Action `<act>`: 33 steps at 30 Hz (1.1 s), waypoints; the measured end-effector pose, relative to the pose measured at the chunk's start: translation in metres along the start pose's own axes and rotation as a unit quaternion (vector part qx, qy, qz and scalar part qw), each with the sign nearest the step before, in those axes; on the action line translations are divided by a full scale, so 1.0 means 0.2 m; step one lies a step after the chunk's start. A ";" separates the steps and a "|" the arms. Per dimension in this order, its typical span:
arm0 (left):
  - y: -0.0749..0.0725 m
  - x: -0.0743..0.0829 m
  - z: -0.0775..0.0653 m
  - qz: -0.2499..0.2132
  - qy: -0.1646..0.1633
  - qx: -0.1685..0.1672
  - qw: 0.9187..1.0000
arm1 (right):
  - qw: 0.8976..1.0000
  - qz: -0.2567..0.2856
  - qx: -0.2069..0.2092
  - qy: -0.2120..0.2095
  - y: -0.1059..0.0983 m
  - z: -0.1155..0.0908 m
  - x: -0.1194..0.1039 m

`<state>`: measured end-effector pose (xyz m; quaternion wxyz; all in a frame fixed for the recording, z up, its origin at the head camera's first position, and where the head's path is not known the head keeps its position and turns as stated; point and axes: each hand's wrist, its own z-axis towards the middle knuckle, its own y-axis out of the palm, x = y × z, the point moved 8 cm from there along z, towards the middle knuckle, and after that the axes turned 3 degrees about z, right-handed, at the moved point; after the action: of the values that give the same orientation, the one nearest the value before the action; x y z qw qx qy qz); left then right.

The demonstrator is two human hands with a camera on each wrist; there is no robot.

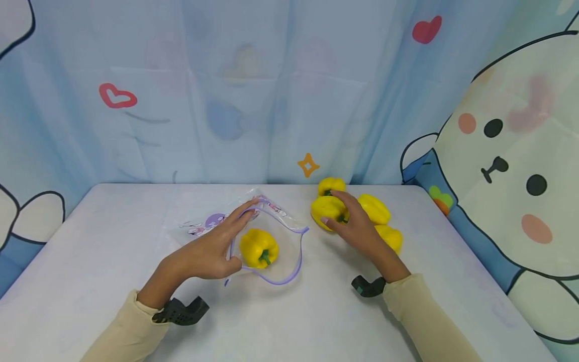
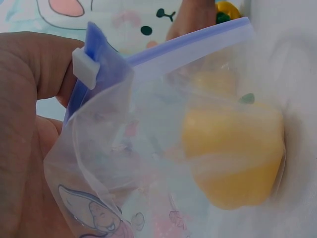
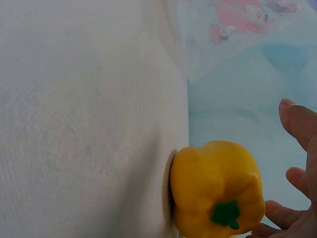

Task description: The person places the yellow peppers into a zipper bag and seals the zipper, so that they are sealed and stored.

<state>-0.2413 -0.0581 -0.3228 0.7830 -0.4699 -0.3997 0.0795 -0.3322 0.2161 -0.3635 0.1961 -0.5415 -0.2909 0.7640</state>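
A clear zip bag with a purple zip edge and printed cartoon figures lies with its mouth spread toward me. Inside it sits one yellow bell pepper, its green stem facing the front. My left hand holds the bag's left rim; the white slider shows beside its fingers in the left wrist view. To the right, my right hand reaches over another yellow bell pepper, fingers and thumb spread around its right side. In the right wrist view, the fingertips are right at that pepper.
More yellow peppers stand close by: one behind, one to the right, and one partly hidden by the right wrist. All rest on a white table. A printed blue curtain hangs along its back edge.
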 end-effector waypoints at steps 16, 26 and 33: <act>0.01 0.00 0.00 -0.001 0.005 -0.002 1.000 | 0.998 -0.053 -0.023 -0.007 0.04 0.00 0.05; 0.01 0.00 0.00 0.003 -0.005 0.000 1.000 | 0.997 -0.065 -0.013 0.038 0.05 0.01 0.08; 0.01 -0.01 0.00 0.005 -0.001 -0.003 1.000 | 0.996 -0.070 -0.009 0.047 0.06 0.00 0.08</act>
<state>-0.2418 -0.0571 -0.3255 0.7808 -0.4737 -0.3989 0.0827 -0.3372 0.2175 -0.3819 0.2575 -0.5571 -0.3250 0.7196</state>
